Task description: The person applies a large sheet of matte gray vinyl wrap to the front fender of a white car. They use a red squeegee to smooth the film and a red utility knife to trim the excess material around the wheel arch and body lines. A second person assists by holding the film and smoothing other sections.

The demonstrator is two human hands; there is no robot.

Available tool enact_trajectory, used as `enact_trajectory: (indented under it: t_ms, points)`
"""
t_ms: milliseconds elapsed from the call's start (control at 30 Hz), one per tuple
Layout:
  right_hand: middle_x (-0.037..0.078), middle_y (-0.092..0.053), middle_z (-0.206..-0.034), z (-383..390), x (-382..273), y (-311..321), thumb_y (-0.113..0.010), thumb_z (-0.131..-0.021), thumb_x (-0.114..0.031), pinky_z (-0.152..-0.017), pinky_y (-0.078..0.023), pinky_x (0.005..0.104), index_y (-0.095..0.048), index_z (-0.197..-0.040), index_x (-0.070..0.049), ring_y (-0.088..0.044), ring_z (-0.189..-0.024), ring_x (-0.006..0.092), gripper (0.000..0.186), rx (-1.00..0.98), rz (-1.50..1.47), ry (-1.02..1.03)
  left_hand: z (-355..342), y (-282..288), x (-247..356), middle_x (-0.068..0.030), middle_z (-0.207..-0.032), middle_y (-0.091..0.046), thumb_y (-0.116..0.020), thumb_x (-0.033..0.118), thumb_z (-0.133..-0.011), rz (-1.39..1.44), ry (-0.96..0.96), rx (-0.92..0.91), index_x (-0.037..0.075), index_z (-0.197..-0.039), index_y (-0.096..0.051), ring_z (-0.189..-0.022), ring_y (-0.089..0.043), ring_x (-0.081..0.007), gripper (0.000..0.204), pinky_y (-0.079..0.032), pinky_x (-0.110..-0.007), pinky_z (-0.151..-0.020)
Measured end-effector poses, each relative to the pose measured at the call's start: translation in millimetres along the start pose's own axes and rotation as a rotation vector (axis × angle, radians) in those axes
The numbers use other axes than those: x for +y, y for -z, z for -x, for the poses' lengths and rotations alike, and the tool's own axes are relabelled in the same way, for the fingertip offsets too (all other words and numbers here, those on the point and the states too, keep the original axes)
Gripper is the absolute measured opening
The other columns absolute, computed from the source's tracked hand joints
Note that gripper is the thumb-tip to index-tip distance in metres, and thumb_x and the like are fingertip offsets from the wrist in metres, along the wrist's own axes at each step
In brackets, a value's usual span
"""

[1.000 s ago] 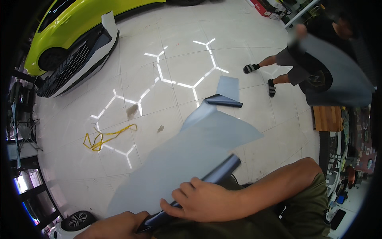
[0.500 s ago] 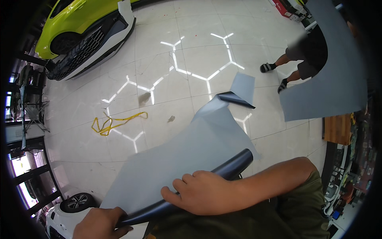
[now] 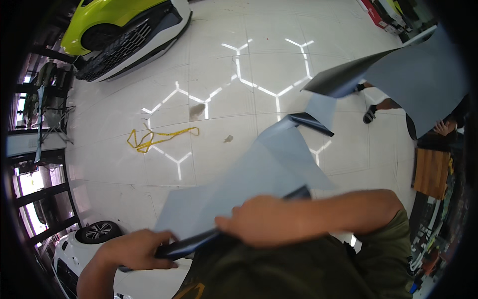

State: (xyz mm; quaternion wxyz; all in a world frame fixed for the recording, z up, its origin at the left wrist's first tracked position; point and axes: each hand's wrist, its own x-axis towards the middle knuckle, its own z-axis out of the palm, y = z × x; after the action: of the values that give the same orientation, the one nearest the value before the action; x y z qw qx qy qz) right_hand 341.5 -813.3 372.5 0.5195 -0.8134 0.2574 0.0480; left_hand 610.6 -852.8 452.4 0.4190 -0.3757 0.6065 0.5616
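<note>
A long roll of dark glossy film (image 3: 191,243) runs diagonally across the front of my body, trailing a pale grey-blue sheet (image 3: 264,169) out ahead of me. My left hand (image 3: 142,251) grips the lower-left end of the roll. My right hand (image 3: 259,222), blurred by motion, is closed over the middle of it. Beyond, the sheet's far part folds over to show its dark side (image 3: 311,123), beside a pale flap (image 3: 321,109).
A co-worker's hand (image 3: 443,127) holds another large sheet (image 3: 418,84) at the right. A yellow tape measure (image 3: 164,134) lies on the tiled floor. A green car (image 3: 104,15), a loose bumper (image 3: 129,50), a white car (image 3: 67,254) and a wooden block (image 3: 430,172) surround it.
My hands and the roll have shifted up and leftward since half a second ago. The co-worker's sheet has swung, its dark side now showing toward the left. The whole view has shifted.
</note>
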Motion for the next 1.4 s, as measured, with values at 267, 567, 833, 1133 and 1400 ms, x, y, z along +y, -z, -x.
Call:
enact_trajectory:
  t_ms: [267, 567, 833, 1133, 1400]
  points:
    - [0.021, -0.063, -0.089, 18, -23, 103, -0.072, -0.077, -0.023, -0.075, -0.050, 0.0473, -0.055, -0.105, 0.002, -0.063, -0.085, 0.0406, 0.041, 0.387, 0.580, 0.014, 42, 41, 37, -0.0221, -0.094, -0.063, -0.069, 0.009, -0.073, -0.255, -0.059, 0.661, 0.002, -0.107, -0.056, -0.083, -0.063, -0.0381, 0.037, -0.049, -0.043, -0.075]
    - [0.017, -0.068, -0.091, 62, -139, 191, -0.076, -0.073, -0.024, -0.078, -0.050, 0.0337, -0.062, -0.109, 0.002, -0.065, -0.084, 0.0283, 0.046, 0.093, 0.092, -0.041, 195, 76, 62, -0.0148, -0.077, -0.066, -0.086, 0.030, -0.058, -0.473, 0.033, 0.759, 0.000, -0.100, -0.059, -0.071, -0.067, -0.0245, 0.058, -0.051, -0.035, -0.068]
    - [0.023, -0.062, -0.086, 24, -105, 20, -0.060, -0.082, -0.015, -0.069, -0.050, 0.0469, -0.041, -0.128, 0.001, -0.063, -0.079, 0.0400, 0.052, -0.136, 0.131, 0.034, 115, -26, -24, -0.0115, -0.079, -0.066, -0.069, 0.033, -0.090, 0.025, -0.116, -0.167, 0.001, -0.119, -0.055, -0.067, -0.063, -0.0167, 0.046, -0.050, -0.028, -0.061]
    - [0.024, -0.060, -0.098, -6, -85, -26, -0.055, -0.083, -0.012, -0.062, -0.051, 0.0438, -0.048, -0.123, 0.001, -0.063, -0.085, 0.0324, 0.043, 0.040, 0.330, 0.128, 12, -73, -49, -0.0132, -0.081, -0.065, -0.063, 0.033, -0.090, 0.024, -0.154, -0.026, 0.002, -0.123, -0.051, -0.076, -0.063, -0.0247, 0.047, -0.048, -0.034, -0.070]
    - [0.026, -0.063, -0.091, -19, -28, -8, -0.056, -0.090, -0.023, -0.077, -0.050, 0.0466, -0.035, -0.137, 0.002, -0.063, -0.084, 0.0413, 0.057, -0.459, -0.453, -0.031, -26, -101, -12, -0.0187, -0.096, -0.061, -0.067, 0.030, -0.084, -0.350, -0.216, 0.362, 0.000, -0.128, -0.046, -0.094, -0.063, -0.0325, 0.057, -0.051, -0.039, -0.081]
